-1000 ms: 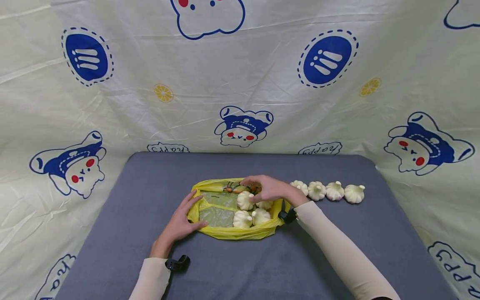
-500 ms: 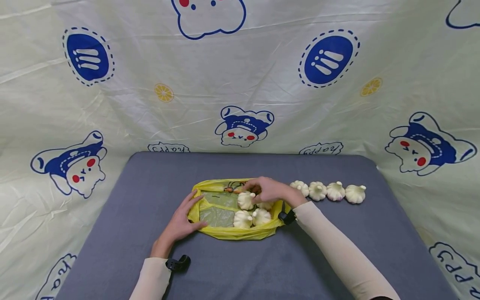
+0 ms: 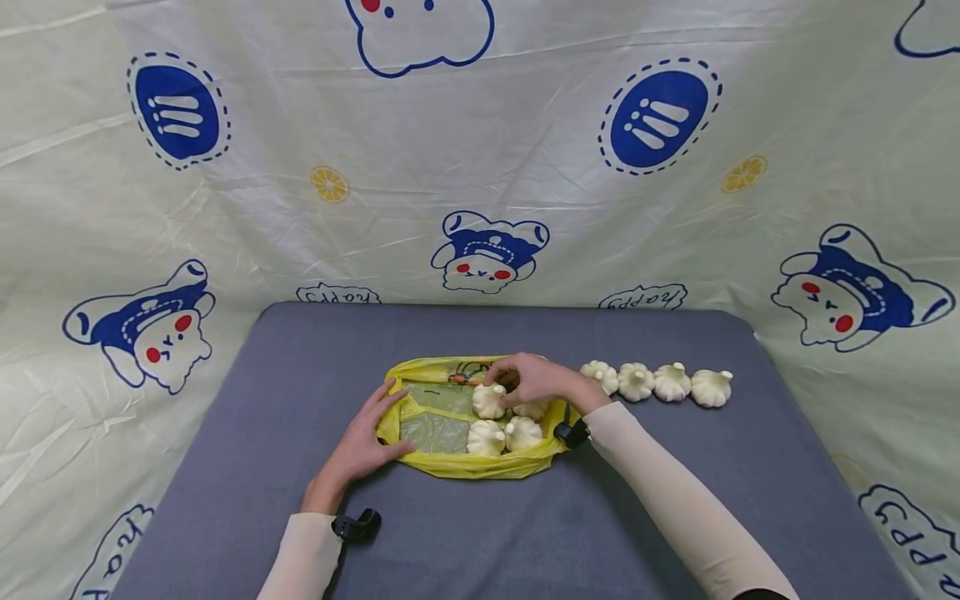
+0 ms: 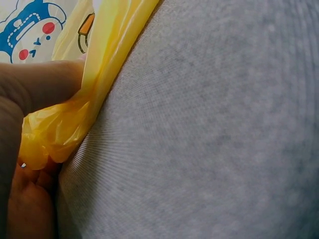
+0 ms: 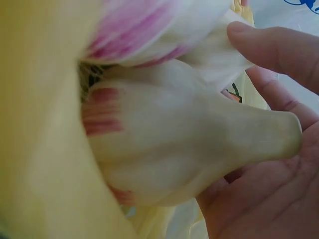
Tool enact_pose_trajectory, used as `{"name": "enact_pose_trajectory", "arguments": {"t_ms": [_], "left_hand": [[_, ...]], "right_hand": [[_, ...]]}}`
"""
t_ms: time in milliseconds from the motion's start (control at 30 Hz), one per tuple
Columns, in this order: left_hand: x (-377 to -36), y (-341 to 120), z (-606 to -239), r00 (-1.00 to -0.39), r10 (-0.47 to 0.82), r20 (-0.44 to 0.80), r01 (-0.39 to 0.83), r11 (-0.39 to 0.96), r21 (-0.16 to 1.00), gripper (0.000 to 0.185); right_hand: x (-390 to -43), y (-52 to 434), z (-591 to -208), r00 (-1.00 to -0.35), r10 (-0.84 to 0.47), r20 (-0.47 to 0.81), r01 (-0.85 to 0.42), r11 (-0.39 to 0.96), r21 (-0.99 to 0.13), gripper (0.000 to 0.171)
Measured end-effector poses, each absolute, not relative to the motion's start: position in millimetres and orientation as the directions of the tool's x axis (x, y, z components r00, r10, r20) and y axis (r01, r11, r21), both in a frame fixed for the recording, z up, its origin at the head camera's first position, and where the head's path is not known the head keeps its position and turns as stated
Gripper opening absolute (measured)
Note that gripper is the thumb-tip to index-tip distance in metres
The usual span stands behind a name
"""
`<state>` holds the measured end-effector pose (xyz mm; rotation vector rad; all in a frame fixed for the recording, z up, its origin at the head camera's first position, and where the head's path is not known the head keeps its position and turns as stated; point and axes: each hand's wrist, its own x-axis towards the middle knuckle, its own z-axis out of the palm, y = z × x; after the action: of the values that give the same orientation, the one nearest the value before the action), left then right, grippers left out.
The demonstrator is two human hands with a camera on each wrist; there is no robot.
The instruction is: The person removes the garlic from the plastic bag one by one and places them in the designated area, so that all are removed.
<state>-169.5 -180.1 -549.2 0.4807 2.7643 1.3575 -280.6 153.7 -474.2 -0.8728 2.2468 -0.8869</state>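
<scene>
A yellow plastic bag [image 3: 480,467] lies spread open on the table, with several white garlic bulbs in its right half. My left hand [image 3: 365,442] holds the bag's left end; in the left wrist view the thumb [image 4: 47,82] goes behind a fold of the yellow plastic. At the bag's far side, my right hand [image 3: 534,379] pinches a garlic bulb [image 3: 488,402] standing inside it. The right wrist view has the thumb [image 5: 279,47] against that bulb, with another purple-streaked garlic bulb [image 5: 159,134] close in front of the palm. A bulb under the right hand is partly hidden.
A row of several garlic bulbs [image 3: 672,382] stands on the grey table [image 3: 480,542], right of the bag and behind the right forearm. A printed white sheet [image 3: 337,242] hangs behind and beside the table.
My right hand's fingers have drawn closer onto the garlic bulb, which has shifted very slightly within the bag. The left hand and the bag stay nearly still.
</scene>
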Motion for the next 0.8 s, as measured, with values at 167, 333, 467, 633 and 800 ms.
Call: {"name": "enact_pose_trajectory", "arguments": {"t_ms": [167,333,467,633,800], "left_hand": [[-170.1,-180.1,-549.3,-0.951,0.287,0.113,0.265,0.571,0.777,0.082],[-169.8,-180.3,-549.7,-0.951,0.287,0.117,0.267,0.569,0.777,0.081],[-169.4,-180.0,-549.1,-0.952,0.284,0.114,0.263,0.569,0.779,0.082],[-169.3,-179.7,-548.6,-0.953,0.282,0.107,0.256,0.567,0.783,0.082],[-169.4,-179.0,-548.6,-0.954,0.281,0.103,0.252,0.566,0.785,0.081]], "right_hand": [[-280.5,153.6,-473.7,-0.635,-0.732,-0.246,-0.362,0.563,-0.743,0.032],[-280.5,155.6,-472.3,-0.655,-0.722,-0.225,-0.374,0.568,-0.734,0.034],[-279.3,158.3,-467.8,-0.686,-0.698,-0.205,-0.356,0.569,-0.741,0.034],[-275.3,161.5,-459.8,-0.717,-0.676,-0.169,-0.338,0.549,-0.764,0.034],[-268.4,166.5,-452.5,-0.739,-0.666,-0.101,-0.340,0.498,-0.798,0.034]]}}
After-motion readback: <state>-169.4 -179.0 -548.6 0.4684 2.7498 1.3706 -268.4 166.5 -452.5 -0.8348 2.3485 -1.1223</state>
